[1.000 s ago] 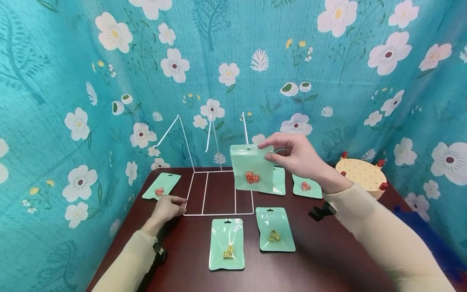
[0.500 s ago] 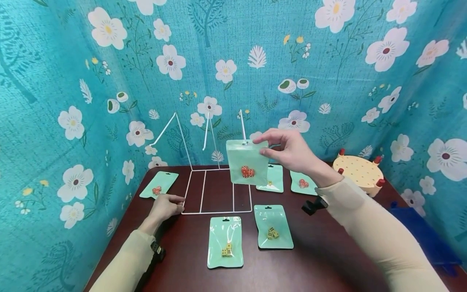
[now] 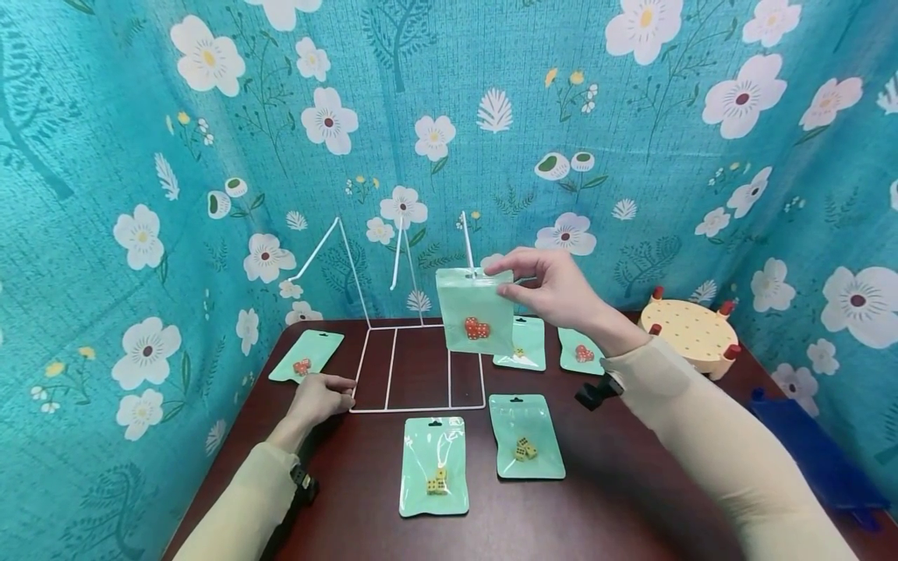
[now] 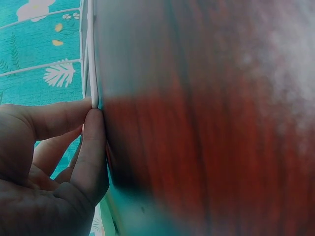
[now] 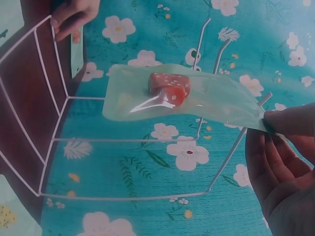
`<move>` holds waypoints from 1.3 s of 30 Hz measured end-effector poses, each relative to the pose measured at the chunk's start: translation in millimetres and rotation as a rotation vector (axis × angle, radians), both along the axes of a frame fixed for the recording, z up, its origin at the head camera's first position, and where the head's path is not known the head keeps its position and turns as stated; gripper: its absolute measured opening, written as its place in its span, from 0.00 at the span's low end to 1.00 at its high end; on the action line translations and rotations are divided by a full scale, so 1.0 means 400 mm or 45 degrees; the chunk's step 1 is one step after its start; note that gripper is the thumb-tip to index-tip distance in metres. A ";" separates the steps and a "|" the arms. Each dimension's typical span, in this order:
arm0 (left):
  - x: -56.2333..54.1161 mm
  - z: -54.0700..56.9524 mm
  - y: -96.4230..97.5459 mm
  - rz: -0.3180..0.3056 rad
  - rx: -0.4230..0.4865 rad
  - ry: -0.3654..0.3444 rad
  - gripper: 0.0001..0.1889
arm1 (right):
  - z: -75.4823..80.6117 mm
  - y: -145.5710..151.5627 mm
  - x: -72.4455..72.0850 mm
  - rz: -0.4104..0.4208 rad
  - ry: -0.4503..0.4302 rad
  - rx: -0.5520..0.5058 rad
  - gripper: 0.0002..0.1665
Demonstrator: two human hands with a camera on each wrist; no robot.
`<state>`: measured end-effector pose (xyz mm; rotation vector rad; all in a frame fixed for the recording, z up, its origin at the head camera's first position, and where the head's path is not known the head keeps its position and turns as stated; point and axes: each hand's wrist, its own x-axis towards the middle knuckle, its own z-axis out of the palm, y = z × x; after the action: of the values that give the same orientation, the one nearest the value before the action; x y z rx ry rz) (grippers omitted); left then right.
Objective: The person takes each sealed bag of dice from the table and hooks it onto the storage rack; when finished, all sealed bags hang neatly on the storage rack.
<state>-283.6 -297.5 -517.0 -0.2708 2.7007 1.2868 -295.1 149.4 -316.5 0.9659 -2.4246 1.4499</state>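
My right hand (image 3: 554, 287) pinches the top right corner of a pale green zip pouch (image 3: 471, 301) holding red dice (image 3: 477, 328). The pouch hangs upright before the right prong (image 3: 468, 243) of a white wire rack (image 3: 417, 409). Its hanging hole is level with the prong's tip; I cannot tell if the tip passes through. In the right wrist view a prong end (image 5: 267, 97) shows beside the pouch's gripped edge. My left hand (image 3: 317, 403) pinches the rack's base wire at its front left corner; the left wrist view shows thumb and finger meeting on the wire (image 4: 92, 73).
Pouches with yellow dice lie in front of the rack, one at centre (image 3: 414, 487) and one to the right (image 3: 505, 413). Others lie left (image 3: 316, 349), behind the held pouch (image 3: 529, 335), and right (image 3: 571, 343). A cream peg-legged stool (image 3: 687, 327) and blue object (image 3: 814, 452) stand right.
The held pouch has shifted slightly left against the rack, bringing its hole to the right prong's tip. My left hand has stayed on the base wire. The head view has shifted a little.
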 end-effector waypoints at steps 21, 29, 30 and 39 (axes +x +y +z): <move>0.003 0.003 0.008 0.013 0.017 -0.016 0.19 | -0.021 -0.011 -0.103 -0.140 -0.136 -0.004 0.17; 0.005 0.004 0.004 0.002 0.011 0.001 0.18 | -0.013 -0.024 -0.149 -0.210 -0.190 -0.013 0.17; 0.005 0.004 0.005 0.002 0.011 0.002 0.18 | -0.012 -0.025 -0.155 -0.215 -0.193 -0.010 0.17; 0.004 0.001 0.005 0.009 0.003 0.005 0.18 | -0.004 -0.041 -0.195 -0.238 -0.217 -0.049 0.17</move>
<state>-281.9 -295.4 -516.7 -0.2788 2.7037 1.2935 -373.1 133.2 -318.1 0.6107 -2.5146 1.5616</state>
